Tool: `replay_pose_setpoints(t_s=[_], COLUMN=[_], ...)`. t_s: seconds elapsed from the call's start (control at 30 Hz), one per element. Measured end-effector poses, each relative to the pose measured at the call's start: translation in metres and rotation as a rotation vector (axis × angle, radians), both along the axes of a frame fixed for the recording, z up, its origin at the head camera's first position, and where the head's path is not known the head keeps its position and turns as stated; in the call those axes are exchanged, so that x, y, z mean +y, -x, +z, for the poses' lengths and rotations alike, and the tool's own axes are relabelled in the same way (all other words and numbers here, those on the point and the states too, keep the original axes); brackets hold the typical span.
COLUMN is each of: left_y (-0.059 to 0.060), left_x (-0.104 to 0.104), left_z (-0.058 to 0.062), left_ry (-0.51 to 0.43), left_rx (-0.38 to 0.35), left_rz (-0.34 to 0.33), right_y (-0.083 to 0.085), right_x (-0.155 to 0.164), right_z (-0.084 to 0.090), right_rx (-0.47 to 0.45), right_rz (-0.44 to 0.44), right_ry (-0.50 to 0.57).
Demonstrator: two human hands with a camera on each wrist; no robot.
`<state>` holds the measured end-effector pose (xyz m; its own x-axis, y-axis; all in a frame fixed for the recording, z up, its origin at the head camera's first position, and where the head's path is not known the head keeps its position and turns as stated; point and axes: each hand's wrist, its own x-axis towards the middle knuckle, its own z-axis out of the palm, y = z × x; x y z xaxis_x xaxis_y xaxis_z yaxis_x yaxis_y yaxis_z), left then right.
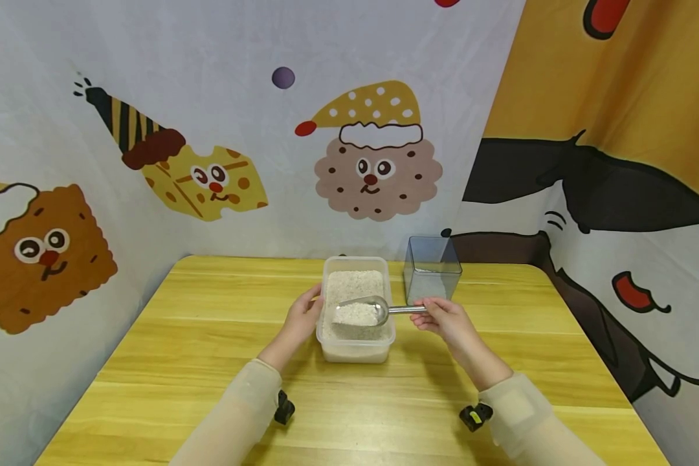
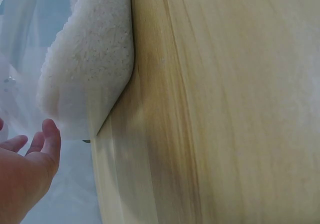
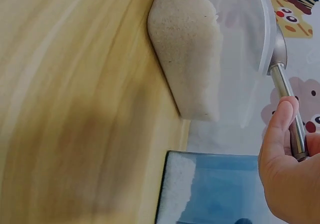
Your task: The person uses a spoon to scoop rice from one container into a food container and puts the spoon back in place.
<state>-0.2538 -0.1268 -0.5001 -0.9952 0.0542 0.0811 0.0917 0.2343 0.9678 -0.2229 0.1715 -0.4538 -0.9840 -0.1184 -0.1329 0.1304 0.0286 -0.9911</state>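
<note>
One scoop (image 1: pixel 381 310) of rice (image 1: pixel 355 314) over the tub (image 1: pixel 356 353), handle (image 1: pixel 406 310) gripped by right hand (image 1: pixel 450 323). Left hand (image 1: pixel 301 317), loosely spread, at tub's nine o'clock; clear box (image 1: pixel 433 286) at two o'clock.

One left hand (image 1: pixel 303 316) and one right hand (image 1: pixel 450 323) are in view, with two sleeves (image 1: pixel 233 414) and two black wrist devices (image 1: pixel 284 408). One worktop (image 1: pixel 210 336) carries one tub (image 1: pixel 356 353) and one box (image 1: pixel 433 259). There is one scoop (image 1: pixel 406 309). Rice (image 1: pixel 355 283) shows in three lots: one in the tub, one in the scoop, one in the box. Pictured on the cloth (image 1: pixel 210 39) are two biscuits (image 1: pixel 378 191), one cheese (image 1: pixel 233 188) and two purple dots (image 1: pixel 283 77).
</note>
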Motion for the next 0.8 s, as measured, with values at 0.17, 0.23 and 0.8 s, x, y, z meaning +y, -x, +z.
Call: replay_pose_setpoints(t_s=[0.17, 0.23, 0.8], left_y=[0.000, 0.001, 0.001], left_x=[0.000, 0.000, -0.001], left_z=[-0.001, -0.001, 0.000], left_ry=[0.008, 0.005, 0.014], left_rx=[0.008, 0.003, -0.010], left_rz=[0.003, 0.005, -0.015], right_y=[-0.002, -0.002, -0.001], right_x=[0.004, 0.005, 0.019], right_z=[-0.004, -0.004, 0.008], right_rx=[-0.010, -0.011, 0.017], right_rz=[0.001, -0.003, -0.034], right_ry=[0.045, 0.063, 0.189])
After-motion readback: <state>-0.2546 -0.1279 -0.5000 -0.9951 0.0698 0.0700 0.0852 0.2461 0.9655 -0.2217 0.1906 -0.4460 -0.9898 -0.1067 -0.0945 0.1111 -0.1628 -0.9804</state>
